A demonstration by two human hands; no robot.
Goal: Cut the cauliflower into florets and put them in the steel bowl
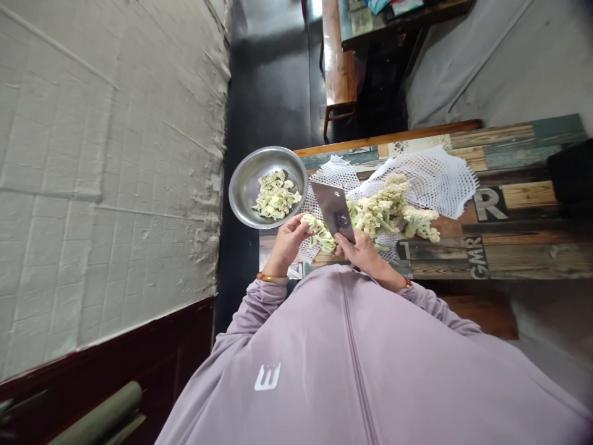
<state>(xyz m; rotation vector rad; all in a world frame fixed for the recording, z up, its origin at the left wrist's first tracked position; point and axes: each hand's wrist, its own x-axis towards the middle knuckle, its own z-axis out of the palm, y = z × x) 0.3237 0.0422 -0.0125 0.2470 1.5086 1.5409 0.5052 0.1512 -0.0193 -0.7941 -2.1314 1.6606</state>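
Observation:
Between the fingers of my left hand (290, 242) is a pale green cauliflower floret (319, 233). My right hand (364, 252) grips a cleaver (332, 209), its broad blade raised just right of that floret; the handle is mostly hidden in my fist. Cauliflower pieces (382, 207) lie in a heap behind and to the right of the blade, on white mesh foam netting (424, 176). Left of the heap, a round steel bowl (241, 185) holds several cut florets (275, 196). My left hand is close to the bowl's near rim.
The table (523, 247) has a wood-plank pattern with printed letters and stretches to the right. A dark object (572, 172) sits at its right end. Beyond are a wooden bench (340, 74) and a second table (370, 28). A pale brick-patterned wall (115, 154) stands on the left.

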